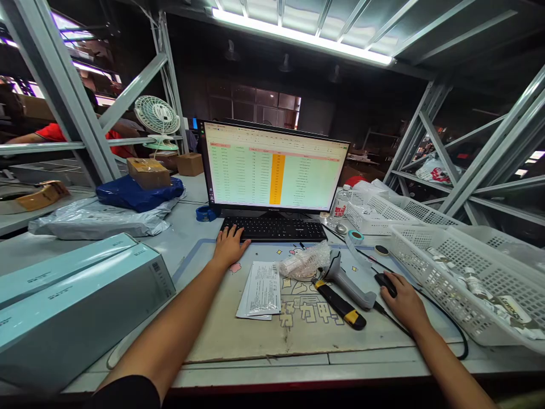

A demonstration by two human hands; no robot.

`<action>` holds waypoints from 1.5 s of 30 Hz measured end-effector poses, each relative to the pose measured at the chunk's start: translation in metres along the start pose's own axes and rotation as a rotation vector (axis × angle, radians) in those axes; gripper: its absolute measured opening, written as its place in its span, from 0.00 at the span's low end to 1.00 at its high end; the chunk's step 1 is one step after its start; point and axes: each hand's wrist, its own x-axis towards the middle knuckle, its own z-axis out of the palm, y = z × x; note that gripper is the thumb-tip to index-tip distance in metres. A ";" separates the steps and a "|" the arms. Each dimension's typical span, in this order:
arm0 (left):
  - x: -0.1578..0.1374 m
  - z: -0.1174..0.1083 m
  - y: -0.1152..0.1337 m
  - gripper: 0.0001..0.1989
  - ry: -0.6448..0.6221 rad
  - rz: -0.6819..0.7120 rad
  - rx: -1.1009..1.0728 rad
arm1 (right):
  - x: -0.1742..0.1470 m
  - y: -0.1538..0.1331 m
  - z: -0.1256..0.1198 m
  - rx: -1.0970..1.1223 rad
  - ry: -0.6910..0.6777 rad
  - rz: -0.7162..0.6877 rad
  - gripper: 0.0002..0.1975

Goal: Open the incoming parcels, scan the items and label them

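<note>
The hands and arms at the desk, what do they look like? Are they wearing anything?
The left hand and right hand are bare, with no gloves, rings or watch visible. A black sleeve shows on the left arm, near the bottom edge; the right forearm is bare.

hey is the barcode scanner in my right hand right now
No, the right hand is on the black mouse, and the scanner lies on the desk mat.

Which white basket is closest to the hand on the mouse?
The front basket holding small bottles, just beside the right hand. The other white baskets are farther from that hand.
</note>
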 end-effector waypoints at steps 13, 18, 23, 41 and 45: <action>0.002 0.007 -0.004 0.36 0.026 0.020 -0.001 | 0.001 0.001 -0.001 0.018 -0.005 -0.020 0.28; 0.003 0.008 -0.004 0.36 0.026 0.015 0.001 | 0.000 0.003 0.001 0.028 -0.001 -0.028 0.27; 0.003 0.007 -0.004 0.36 0.022 0.013 0.000 | 0.001 0.005 0.005 0.039 0.018 -0.017 0.28; 0.004 0.007 -0.002 0.36 0.032 0.022 -0.026 | 0.001 0.001 -0.004 0.044 -0.016 -0.010 0.26; 0.004 0.007 -0.002 0.36 0.029 0.020 -0.046 | 0.001 0.003 -0.006 0.059 -0.012 -0.026 0.28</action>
